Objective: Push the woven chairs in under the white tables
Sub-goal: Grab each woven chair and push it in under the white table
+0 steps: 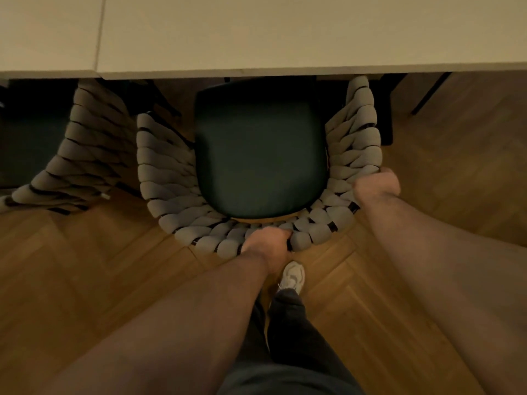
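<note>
Woven chair [171, 178] sat partly under white table [285, 38], dark seat cushion [261, 155] mostly exposed. Left hand [266, 242] clamped the back rim, right hand [376, 183] the side rim. Advisable: push evenly, keeping it square.

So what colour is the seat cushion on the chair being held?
Dark green, seen in the head view.

The chair [171, 183] under the left hand [266, 246] has thick grey woven cord, soft and matt. Its cushion [261, 155] beyond the hand is dark, smooth cloth. The table [285, 32] is matt white; the floor [99, 266] is smooth wood.
</note>
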